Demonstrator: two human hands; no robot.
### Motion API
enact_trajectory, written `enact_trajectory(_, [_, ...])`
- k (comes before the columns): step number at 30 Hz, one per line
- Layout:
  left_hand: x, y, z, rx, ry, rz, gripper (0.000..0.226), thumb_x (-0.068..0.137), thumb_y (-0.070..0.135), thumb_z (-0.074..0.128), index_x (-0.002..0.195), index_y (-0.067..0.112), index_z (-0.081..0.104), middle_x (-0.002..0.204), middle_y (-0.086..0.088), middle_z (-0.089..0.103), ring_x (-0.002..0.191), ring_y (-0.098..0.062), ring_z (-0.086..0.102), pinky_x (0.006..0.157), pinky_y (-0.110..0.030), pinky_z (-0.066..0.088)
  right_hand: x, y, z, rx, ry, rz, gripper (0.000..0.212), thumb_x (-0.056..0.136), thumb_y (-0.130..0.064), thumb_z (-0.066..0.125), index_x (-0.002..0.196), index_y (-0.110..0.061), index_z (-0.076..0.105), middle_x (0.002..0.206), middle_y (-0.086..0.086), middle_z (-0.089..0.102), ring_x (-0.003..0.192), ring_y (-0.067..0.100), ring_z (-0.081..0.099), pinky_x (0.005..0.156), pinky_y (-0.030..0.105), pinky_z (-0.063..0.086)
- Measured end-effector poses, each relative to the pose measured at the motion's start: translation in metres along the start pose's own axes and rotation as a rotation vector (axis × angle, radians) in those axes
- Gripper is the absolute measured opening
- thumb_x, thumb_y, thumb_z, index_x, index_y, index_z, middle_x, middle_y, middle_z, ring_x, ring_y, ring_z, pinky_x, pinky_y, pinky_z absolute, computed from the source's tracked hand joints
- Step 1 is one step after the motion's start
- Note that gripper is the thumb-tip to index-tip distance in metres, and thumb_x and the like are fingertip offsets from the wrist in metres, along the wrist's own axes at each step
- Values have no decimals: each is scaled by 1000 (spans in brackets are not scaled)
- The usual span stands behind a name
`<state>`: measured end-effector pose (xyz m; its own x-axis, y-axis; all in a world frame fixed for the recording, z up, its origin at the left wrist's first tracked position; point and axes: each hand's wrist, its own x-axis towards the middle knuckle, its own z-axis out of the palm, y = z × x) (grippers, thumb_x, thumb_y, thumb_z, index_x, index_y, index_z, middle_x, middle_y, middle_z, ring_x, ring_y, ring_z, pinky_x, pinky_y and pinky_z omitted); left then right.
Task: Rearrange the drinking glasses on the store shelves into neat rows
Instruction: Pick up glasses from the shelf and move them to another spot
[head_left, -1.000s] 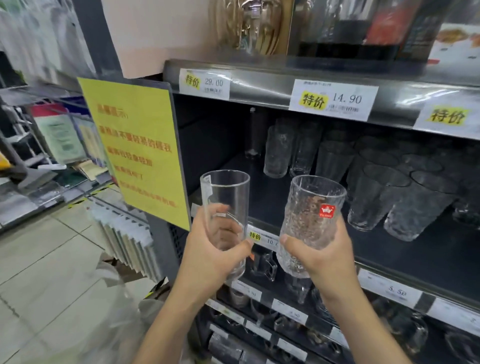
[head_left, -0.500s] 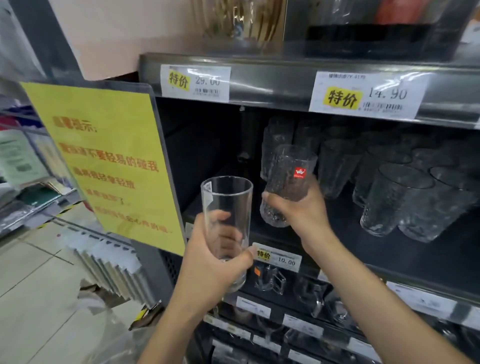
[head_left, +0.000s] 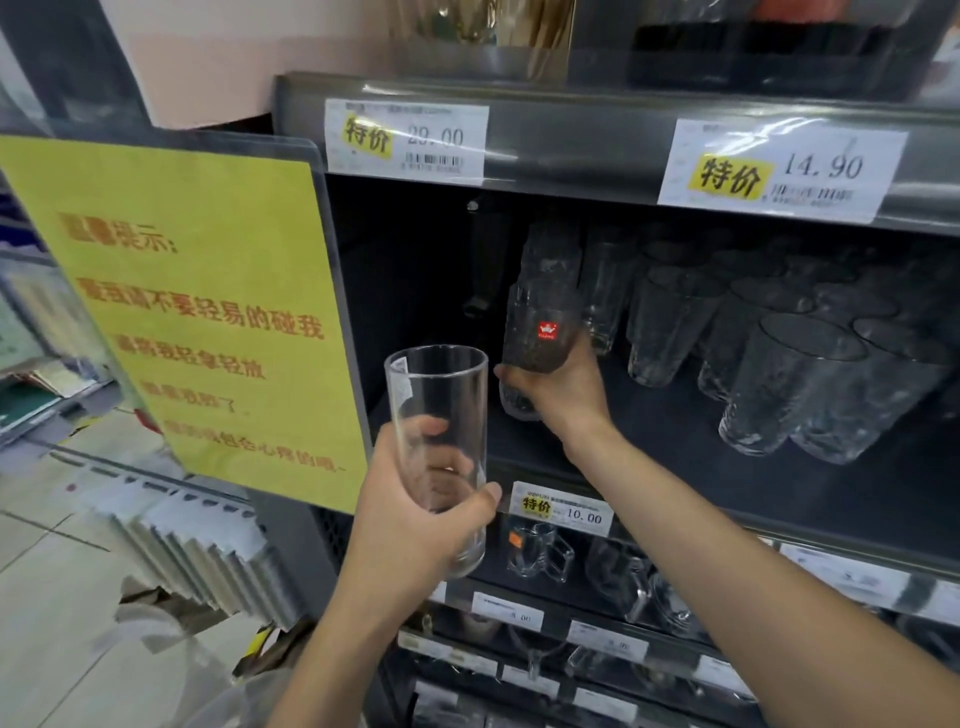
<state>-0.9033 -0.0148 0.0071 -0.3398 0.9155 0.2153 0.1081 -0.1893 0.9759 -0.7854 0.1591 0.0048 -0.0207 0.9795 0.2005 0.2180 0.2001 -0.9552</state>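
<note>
1. Dark metal shelf (head_left: 649, 457), mid-frame: textured glasses (head_left: 789, 384) stand in rows at right, its left end bare.
2. My left grip (head_left: 410, 525), lower centre, wraps the smooth tall glass (head_left: 441, 395), parked outside the shelf.
3. My right grip (head_left: 566, 395) clamps the red-stickered glass (head_left: 543, 312) low, probably to extend those rows leftward.

The left hand (head_left: 410, 525) and right hand (head_left: 566, 397) are bare. The left forearm (head_left: 332, 660) and right forearm (head_left: 727, 561) are slim and uncovered from the wrist to the bottom edge of the view. The fingers (head_left: 506, 373) are slender, with nails cut short.
</note>
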Motion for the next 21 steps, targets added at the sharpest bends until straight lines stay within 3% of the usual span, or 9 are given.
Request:
enact_trajectory(7, [1, -6, -3, -23, -11, -9, 54, 73, 3, 80, 109, 30, 50, 82, -1, 68, 71, -12, 68, 67, -17, 52, 11, 8, 4, -20, 13, -24, 72, 67, -27, 89, 124, -27, 45, 117, -7, 62, 105, 7, 59, 76, 8, 40])
enact_trajectory(14, [0, -9, -5, -48, -41, -14, 55, 73, -1, 78, 110, 28, 50, 82, -2, 68, 70, -14, 67, 68, -18, 52, 25, 16, 10, 27, 73, 0, 82, 68, -25, 87, 132, -20, 37, 130, 3, 48, 116, 20, 53, 57, 11, 53])
enact_trajectory(18, [0, -13, -7, -31, -51, -27, 56, 68, 11, 83, 110, 30, 50, 85, -2, 68, 74, -13, 68, 69, -20, 53, 27, 17, 12, 96, 87, 49, 80, 69, -19, 88, 127, -20, 34, 134, 6, 41, 116, 23, 51, 63, 36, 62])
enact_trajectory(19, [1, -13, -7, -28, -51, -30, 56, 67, 15, 81, 111, 30, 51, 86, -2, 68, 75, -14, 69, 69, -21, 53, 28, 17, 13, 76, 95, 50, 80, 69, -20, 88, 128, -19, 34, 134, 6, 41, 118, 23, 50, 66, 34, 62])
enact_trajectory(21, [1, -14, -7, -16, -54, -34, 56, 64, 18, 80, 111, 30, 51, 86, -2, 69, 76, -14, 69, 68, -22, 53, 29, 16, 13, 18, 104, 37, 82, 70, -24, 88, 132, -14, 34, 134, 5, 39, 120, 20, 47, 69, 16, 56])
